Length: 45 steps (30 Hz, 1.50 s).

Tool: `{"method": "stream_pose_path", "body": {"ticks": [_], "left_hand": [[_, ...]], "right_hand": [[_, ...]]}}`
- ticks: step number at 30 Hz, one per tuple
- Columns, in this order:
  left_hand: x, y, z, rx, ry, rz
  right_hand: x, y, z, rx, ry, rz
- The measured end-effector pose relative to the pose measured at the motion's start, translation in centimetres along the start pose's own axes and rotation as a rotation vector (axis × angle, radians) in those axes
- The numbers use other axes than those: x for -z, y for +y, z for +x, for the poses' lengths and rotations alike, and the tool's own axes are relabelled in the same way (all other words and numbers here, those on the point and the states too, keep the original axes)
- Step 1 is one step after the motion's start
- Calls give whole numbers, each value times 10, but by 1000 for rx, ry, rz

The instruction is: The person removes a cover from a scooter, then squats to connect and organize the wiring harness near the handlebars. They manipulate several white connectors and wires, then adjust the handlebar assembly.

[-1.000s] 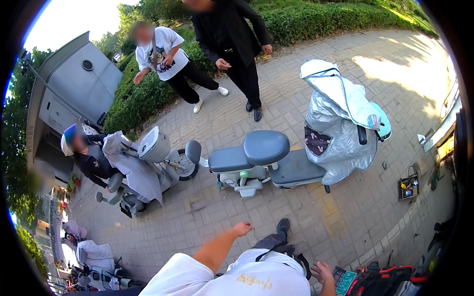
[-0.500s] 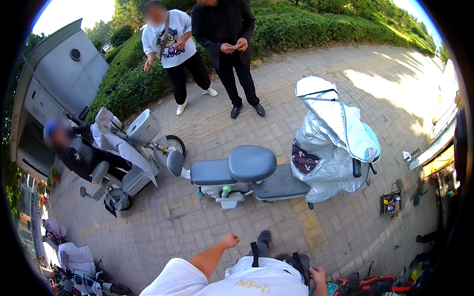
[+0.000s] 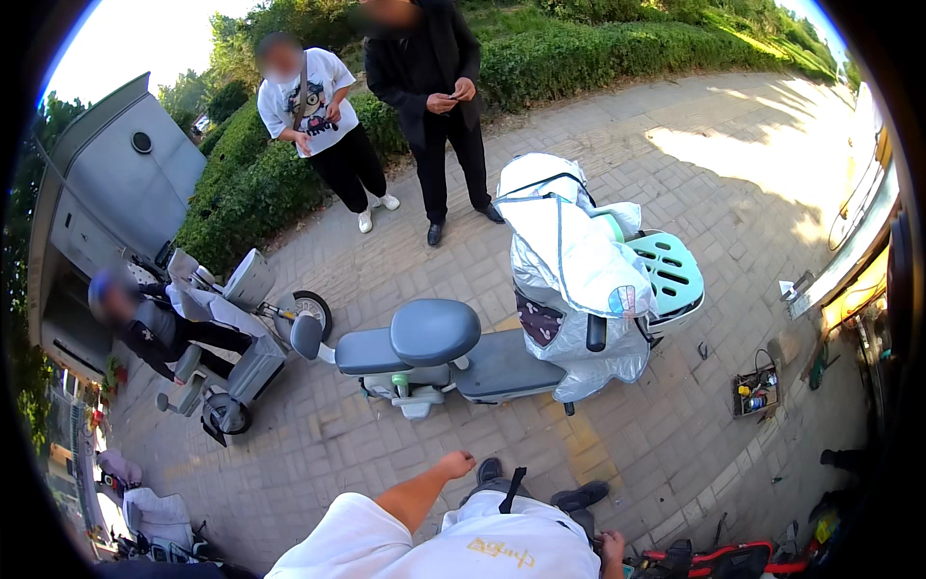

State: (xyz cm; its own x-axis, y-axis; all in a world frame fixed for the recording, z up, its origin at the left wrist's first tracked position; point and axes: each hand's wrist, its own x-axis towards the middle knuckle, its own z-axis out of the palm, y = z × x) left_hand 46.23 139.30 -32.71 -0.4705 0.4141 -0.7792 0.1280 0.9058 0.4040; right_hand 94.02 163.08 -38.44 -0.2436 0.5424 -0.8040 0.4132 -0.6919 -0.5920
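My left hand (image 3: 455,464) hangs in front of my body over the paving, its fingers loosely closed and nothing visible in them. Low beside my waist is my right hand (image 3: 610,546), fingers curled, what lies inside them hidden. Neither hand touches the grey electric scooter (image 3: 502,372), which stands crosswise ahead of me. It has a rounded grey seat (image 3: 434,333). A silver wind cover (image 3: 569,256) drapes over its front, with a pale green slotted basket (image 3: 673,273) showing beyond the handlebar grip (image 3: 596,334).
Two people stand beyond the scooter, one in a white T-shirt (image 3: 307,101), one in a black jacket (image 3: 420,68). At left a helmeted person (image 3: 159,323) sits on another scooter (image 3: 256,367). A tool crate (image 3: 757,391) lies right; red-and-black gear (image 3: 714,560) lies near my right hand.
The view has shifted, so the scooter appears further left. The cover's front now sits differently and exposes the green basket. My feet have moved; both shoes now show.
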Motion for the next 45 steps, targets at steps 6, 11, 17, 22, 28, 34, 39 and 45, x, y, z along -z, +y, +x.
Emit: {"method": "stream_pose_path", "body": {"ticks": [6,11,17,22,28,34,39,45], "left_hand": [[-51,123,-33,-119,-38,93],[-62,127,-75,-191,-72,122],[-47,161,-161,-114,-636,461],[-68,184,-125,-101,-902,188],[-33,272,-71,22,-1004,336],[3,360,-2,44,-989,625],[-1,433,29,52,-966,794],[-32,536,52,13,-899,942]], "right_hand": [[87,-110,-2,-256,-4,-284],[182,-81,59,-267,-245,-295],[161,-118,26,-270,-186,-398],[152,-137,7,-259,-113,-349],[155,-174,-28,-265,48,-242],[139,-168,-54,-318,201,-51],[130,-160,-65,-383,220,45],[162,-148,-43,-384,220,151]]}}
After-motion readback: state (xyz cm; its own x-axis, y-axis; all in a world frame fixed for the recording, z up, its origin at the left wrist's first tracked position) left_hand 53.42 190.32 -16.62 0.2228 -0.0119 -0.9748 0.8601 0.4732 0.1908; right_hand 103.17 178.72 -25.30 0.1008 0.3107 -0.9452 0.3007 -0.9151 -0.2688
